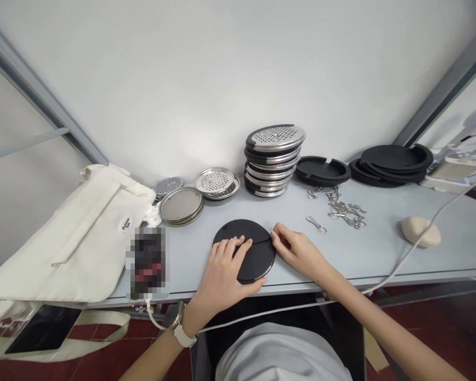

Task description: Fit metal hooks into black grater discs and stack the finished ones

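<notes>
A flat round black disc [259, 262] with a straight slit across it lies on the grey table [365, 254], near the front edge. My left hand [224, 270], with a white-strapped watch [178, 325] on the wrist, rests across the disc and holds it down. My right hand [293, 246] pinches the disc's right rim at the end of the slit. A small pale item shows by those fingertips, too small to identify. Part of the disc is hidden under my left hand.
Behind stand a stack of perforated steel lids [273, 161], flat metal discs [181, 206], black slotted rings [392, 164] and loose metal clips [343, 211]. A beige lump [420, 231] and white cable [410, 251] lie right; a cream cloth bag [71, 238] and pixelated object [147, 262] lie left.
</notes>
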`<state>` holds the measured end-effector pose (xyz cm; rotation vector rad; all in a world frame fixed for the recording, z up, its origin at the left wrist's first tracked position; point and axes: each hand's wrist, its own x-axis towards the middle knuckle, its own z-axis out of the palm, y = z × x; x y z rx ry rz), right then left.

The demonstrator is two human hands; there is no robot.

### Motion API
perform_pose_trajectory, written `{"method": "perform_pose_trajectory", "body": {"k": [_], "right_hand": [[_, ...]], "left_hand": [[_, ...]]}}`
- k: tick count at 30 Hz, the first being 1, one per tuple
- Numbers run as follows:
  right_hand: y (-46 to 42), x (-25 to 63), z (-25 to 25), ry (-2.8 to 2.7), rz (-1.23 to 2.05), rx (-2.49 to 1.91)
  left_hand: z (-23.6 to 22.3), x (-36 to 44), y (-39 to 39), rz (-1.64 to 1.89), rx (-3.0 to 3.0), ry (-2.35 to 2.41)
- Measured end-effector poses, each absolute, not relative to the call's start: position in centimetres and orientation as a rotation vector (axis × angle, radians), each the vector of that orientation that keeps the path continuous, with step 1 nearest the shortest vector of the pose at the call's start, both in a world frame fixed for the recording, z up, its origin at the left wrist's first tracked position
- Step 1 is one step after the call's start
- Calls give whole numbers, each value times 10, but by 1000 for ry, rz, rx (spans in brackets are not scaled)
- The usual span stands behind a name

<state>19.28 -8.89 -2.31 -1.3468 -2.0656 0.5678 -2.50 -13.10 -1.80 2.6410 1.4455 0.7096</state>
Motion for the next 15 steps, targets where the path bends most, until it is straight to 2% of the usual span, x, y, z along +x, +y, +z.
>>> {"method": "perform_pose_trajectory", "body": {"k": [5, 15], "right_hand": [[-88, 193, -21, -2019, 662, -1320], [-88, 193, -22, -2141, 581, -1327]], "left_hand": [[-19, -26, -132, 704, 2686, 1414], [-21, -28, -133, 726, 2742, 1338]]}}
